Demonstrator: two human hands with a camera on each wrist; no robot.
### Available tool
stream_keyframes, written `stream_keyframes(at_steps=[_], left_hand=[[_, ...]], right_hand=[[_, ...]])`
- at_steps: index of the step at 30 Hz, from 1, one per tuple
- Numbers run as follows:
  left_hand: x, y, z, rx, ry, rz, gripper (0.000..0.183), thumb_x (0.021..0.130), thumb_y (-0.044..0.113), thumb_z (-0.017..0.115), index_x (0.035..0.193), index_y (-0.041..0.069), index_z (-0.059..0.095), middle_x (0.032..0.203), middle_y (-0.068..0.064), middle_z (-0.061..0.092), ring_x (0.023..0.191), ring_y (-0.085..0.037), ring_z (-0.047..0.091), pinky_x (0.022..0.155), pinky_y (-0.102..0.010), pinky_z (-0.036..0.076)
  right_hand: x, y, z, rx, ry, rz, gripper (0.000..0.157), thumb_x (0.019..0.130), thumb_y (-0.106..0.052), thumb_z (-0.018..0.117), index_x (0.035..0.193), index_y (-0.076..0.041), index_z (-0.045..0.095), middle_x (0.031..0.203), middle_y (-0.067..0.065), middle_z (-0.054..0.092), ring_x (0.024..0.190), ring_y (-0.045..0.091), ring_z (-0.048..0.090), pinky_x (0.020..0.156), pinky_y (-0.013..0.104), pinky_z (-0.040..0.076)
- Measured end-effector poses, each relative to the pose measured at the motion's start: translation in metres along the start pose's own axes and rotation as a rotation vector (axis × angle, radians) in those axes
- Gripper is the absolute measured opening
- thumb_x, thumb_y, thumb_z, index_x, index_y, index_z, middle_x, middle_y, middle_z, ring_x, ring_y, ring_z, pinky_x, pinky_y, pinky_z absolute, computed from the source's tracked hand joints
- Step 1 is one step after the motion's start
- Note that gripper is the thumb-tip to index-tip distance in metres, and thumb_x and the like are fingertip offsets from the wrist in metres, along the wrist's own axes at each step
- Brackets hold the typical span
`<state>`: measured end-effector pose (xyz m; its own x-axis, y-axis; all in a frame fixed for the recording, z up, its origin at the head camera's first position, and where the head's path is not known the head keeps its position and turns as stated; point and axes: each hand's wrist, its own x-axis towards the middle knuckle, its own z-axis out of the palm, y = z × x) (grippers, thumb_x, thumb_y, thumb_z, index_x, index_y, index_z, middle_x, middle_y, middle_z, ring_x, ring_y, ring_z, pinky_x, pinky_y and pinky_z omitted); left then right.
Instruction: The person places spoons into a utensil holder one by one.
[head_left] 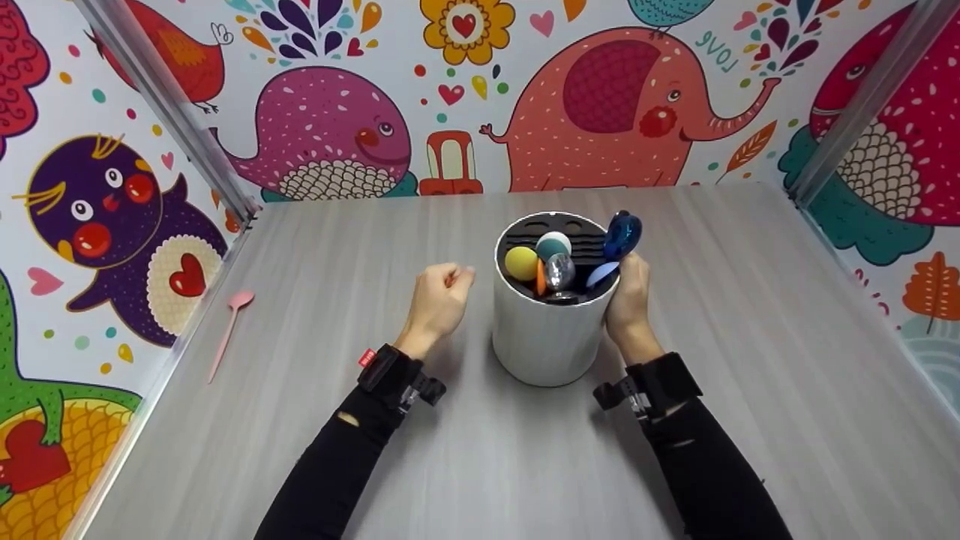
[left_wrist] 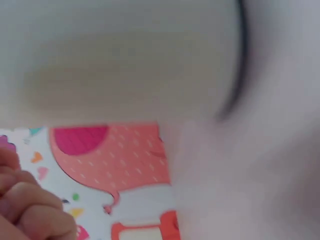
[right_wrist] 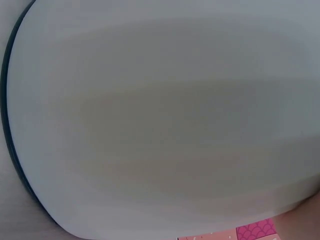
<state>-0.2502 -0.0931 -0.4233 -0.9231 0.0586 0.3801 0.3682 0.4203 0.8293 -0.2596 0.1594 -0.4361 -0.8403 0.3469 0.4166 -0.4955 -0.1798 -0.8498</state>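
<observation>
A white round utensil holder (head_left: 551,341) with a black slotted insert stands upright on the table. Out of its top show a yellow ball-shaped end (head_left: 521,263), a white-and-teal rounded end (head_left: 553,245), a shiny metal end (head_left: 559,271), an orange piece (head_left: 540,277) and a light-blue flat end (head_left: 602,274). A glossy dark-blue end (head_left: 622,235) sticks up at the right rim. My left hand (head_left: 437,300) hovers just left of the holder, fingers curled and holding nothing visible. Against the holder's right side rests my right hand (head_left: 632,307); its fingertips are hidden. Both wrist views are mostly filled by the holder's wall.
A pink spoon (head_left: 232,330) lies at the table's left, near the left wall. Printed panels (head_left: 330,135) with cartoon animals close in the grey table (head_left: 337,247) at the back and sides. Metal posts (head_left: 172,112) stand at the back corners.
</observation>
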Motion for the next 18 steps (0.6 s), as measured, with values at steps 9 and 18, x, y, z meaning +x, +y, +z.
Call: stream_keyframes(at_steps=[9, 18], left_hand=[[0.004, 0.031, 0.001, -0.208, 0.063, 0.084, 0.047, 0.095, 0.007, 0.056, 0.057, 0.021, 0.031, 0.054, 0.010, 0.026, 0.050, -0.010, 0.026, 0.052, -0.025, 0.021], [0.008, 0.061, -0.013, -0.594, 0.089, 0.075, 0.045, 0.097, 0.008, 0.050, 0.058, 0.020, 0.031, 0.049, 0.009, 0.025, 0.041, -0.005, 0.021, 0.040, -0.021, 0.016]], right_hand=[[0.000, 0.000, 0.000, 0.019, -0.010, 0.009, 0.040, 0.097, -0.013, 0.036, 0.085, -0.008, 0.074, 0.084, 0.001, 0.070, 0.081, 0.013, 0.062, 0.080, 0.027, 0.049], [0.000, 0.000, 0.002, 0.057, -0.016, 0.012, 0.039, 0.097, -0.013, 0.036, 0.082, -0.008, 0.071, 0.082, 0.002, 0.069, 0.079, 0.013, 0.062, 0.077, 0.028, 0.049]])
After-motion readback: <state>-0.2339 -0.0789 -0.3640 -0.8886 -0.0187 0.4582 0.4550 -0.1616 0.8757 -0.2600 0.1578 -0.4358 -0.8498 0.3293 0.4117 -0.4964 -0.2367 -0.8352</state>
